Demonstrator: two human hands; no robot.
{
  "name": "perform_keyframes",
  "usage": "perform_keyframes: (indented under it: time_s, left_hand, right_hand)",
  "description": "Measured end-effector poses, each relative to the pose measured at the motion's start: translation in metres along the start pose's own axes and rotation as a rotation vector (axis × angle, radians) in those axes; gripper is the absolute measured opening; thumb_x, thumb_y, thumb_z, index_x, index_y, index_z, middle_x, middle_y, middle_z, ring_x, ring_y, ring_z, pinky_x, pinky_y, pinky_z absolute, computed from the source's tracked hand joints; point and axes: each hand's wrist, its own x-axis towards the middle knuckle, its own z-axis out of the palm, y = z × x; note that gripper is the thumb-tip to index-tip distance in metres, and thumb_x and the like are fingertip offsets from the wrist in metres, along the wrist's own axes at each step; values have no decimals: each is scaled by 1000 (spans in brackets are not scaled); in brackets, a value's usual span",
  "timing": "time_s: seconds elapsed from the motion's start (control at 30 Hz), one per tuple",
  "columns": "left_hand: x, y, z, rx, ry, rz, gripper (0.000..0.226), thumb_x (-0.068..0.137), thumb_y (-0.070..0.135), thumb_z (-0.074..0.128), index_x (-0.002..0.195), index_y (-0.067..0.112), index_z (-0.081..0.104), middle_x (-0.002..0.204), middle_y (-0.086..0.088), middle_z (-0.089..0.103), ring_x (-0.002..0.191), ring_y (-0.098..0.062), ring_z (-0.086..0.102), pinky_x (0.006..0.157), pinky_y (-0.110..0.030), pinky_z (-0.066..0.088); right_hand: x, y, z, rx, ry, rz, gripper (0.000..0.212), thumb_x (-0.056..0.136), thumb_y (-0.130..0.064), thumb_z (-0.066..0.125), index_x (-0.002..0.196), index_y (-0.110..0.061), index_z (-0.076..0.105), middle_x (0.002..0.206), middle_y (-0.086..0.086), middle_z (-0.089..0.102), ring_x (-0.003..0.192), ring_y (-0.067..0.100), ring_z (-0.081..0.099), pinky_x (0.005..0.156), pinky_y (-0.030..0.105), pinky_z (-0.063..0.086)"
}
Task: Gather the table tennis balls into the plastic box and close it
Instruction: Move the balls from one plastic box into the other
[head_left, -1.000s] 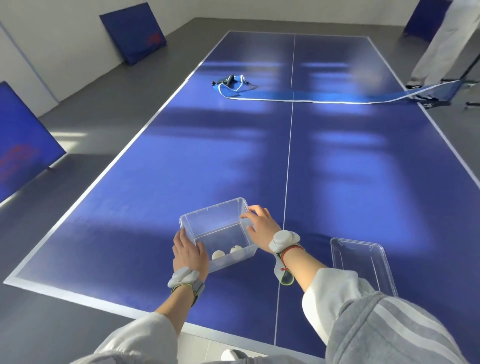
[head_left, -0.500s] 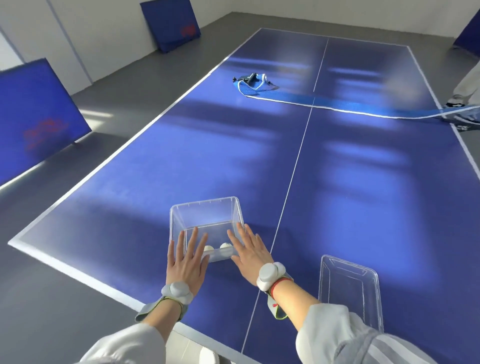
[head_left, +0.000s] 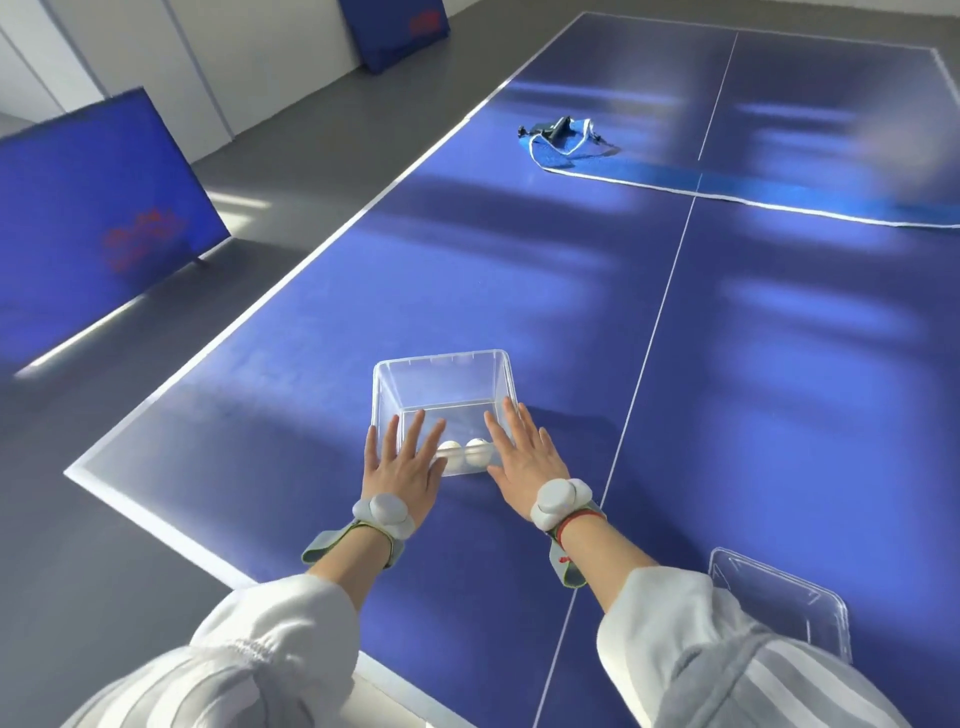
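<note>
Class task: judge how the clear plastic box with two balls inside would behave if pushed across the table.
The plastic box is thin-walled and nearly empty, so probably light and easy to slide on the smooth table. Its straight, open walls may flex slightly. The two balls inside would likely roll and rattle.

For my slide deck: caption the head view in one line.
Left hand and right hand rest open-fingered against a clear plastic box holding two white balls, lid lying apart.

Both arms reach forward side by side, sleeves pushed back from the banded wrists. The left hand (head_left: 400, 467) and right hand (head_left: 522, 460) lie palm-down, fingers straight and spread, holding nothing.
</note>
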Motion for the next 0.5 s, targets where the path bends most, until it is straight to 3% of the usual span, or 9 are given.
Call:
perform_keyframes:
  time_s: [0.1,0.3,0.43,0.5]
  left_hand:
    - [18,-8,-3,11,-1,16,75,76,50,-18,147,38,4,158,8,4,145,-26,2,114,-47,-10]
    - [48,-24,-7,11,2,62,58,91,48,-5,147,36,2,158,6,4,145,-28,1,115,-50,-8]
    - [65,-35,-7,16,15,93,66,84,49,-14,147,36,0,158,6,2,145,-29,0,114,-50,-8]
    - [71,-38,-8,20,24,100,60,90,49,-7,148,35,1,158,5,2,145,-29,0,114,-51,-8]
  right_hand:
    - [16,-3,-3,3,10,20,71,99,-30,39,149,-22,-10,157,5,-21,146,25,-14,120,44,8]
    - [44,-10,-6,2,33,58,74,96,-30,44,149,-22,-8,158,5,-19,146,26,-12,120,45,10]
    - [59,-16,-8,2,45,87,75,96,-29,44,149,-22,-9,158,5,-19,146,26,-13,120,44,9]
    - [64,-17,-8,0,43,98,75,96,-28,45,149,-23,-9,158,5,-19,146,26,-13,120,44,10]
